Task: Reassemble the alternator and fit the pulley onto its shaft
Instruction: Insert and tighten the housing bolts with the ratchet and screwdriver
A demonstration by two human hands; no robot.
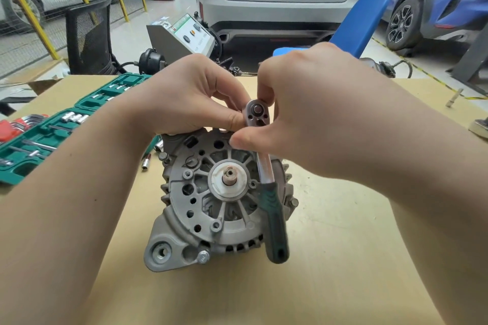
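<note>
Far out left of my fingers: red hex key set [15, 126], then the open green socket case [52, 124] with sockets and bits in its slots, lying on the tan table [343, 258]. Nearer my left wrist, two loose sockets [145, 162] on the table, just beside the alternator's left edge.

My left hand [184, 95] sits over the far top rim of the alternator [224, 198]. Fingers curled; thumb and forefinger pinch in against the ratchet head from the left. Can't tell if anything small sits between those fingertips.

Below both hands the alternator rests on the table, open face toward me, bare shaft [229, 176] sticking out of the white centre hub. Mounting ear and a bolt head at its near-left corner. No pulley on the shaft.

Ratchet wrench [266, 179]: round head up at my fingertips by the alternator's far rim, chrome shank running down past the right of the shaft, green-black handle hanging toward me over the housing's right side.

My right hand [311, 103] comes in from the right, fingers curled, thumb below and forefinger above, pinching the ratchet just under its head. The other fingers are tucked behind, hidden.

Far right beyond my right arm: small metal bit [453, 97] lying on the table edge.
</note>
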